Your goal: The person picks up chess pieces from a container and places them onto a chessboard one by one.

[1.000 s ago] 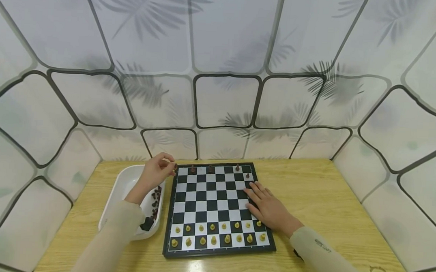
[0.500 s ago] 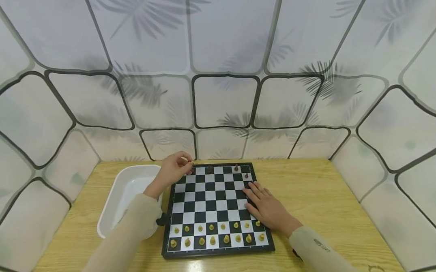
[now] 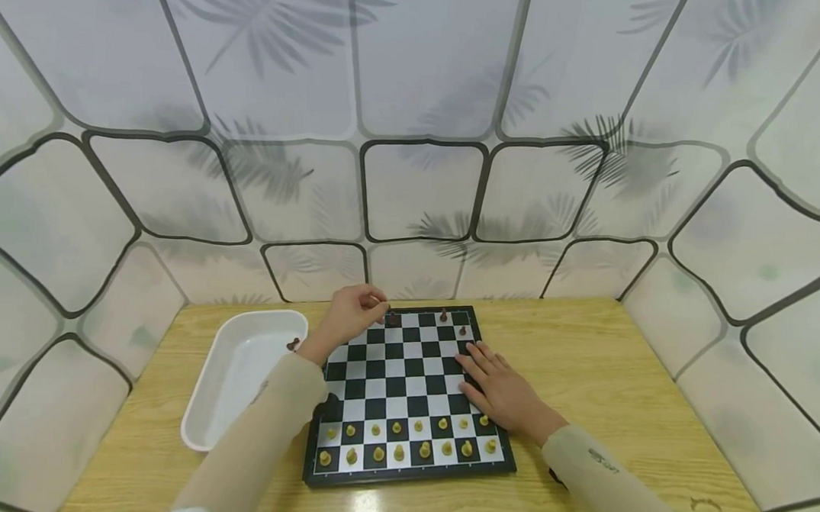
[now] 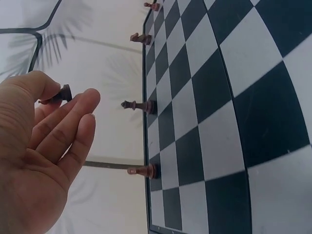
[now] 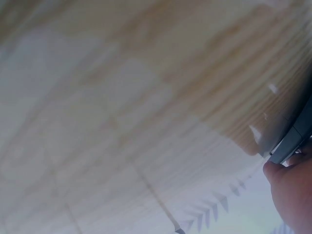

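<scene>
By the far edge of the chessboard, I have the left hand in a narrow grip — pinching a dark chess piece clear of the squares. The right hand rests on the board's right edge, fingers straight — yellow pieces line the two near rows, and a white tray sits left on the tabletop.

Between the left fingers we see a dark piece; near them, reddish-brown pieces; at the right fingers, a black-and-white checkered board with yellow pieces; right of these fingers, a yellow wood-grained table.
</scene>
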`<state>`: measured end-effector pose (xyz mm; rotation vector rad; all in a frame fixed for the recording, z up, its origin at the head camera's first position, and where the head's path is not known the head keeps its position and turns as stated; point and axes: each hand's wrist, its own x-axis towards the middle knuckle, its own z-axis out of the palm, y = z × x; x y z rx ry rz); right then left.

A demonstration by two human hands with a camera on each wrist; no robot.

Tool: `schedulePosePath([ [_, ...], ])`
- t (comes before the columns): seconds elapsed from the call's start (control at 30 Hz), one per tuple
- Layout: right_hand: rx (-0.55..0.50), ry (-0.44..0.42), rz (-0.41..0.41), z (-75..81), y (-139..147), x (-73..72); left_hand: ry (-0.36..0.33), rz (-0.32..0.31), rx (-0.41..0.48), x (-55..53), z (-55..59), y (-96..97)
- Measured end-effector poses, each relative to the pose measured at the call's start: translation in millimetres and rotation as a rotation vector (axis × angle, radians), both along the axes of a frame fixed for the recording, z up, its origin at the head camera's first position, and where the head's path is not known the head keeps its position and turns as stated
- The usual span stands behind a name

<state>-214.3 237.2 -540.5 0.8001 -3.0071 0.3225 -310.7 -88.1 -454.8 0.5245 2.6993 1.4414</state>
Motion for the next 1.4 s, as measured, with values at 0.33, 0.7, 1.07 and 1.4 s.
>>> schedulePosePath([
  [0.33, 0.013, -0.005, -0.007, -2.2, 1, -1.9, 0.077, -0.051, -0.049, -7.0, 2.2, 20.1],
  [0.7, 0.016, -0.018, -0.013, -2.5, 2, -1.8, 0.112, -0.087, -0.18, -18.6, -2.6, 43.1],
  [1.07, 0.006, 0.005, -0.01, -2.1, 1, -1.5, 0.08, -0.122, -0.245, -26.3, -4.7, 60.1],
  [1.4, 0.008, 0.01, -0.001, -3.3, 2, -2.0, 0.095, -0.141, -0.31, -35.8, -16.5, 77.3],
])
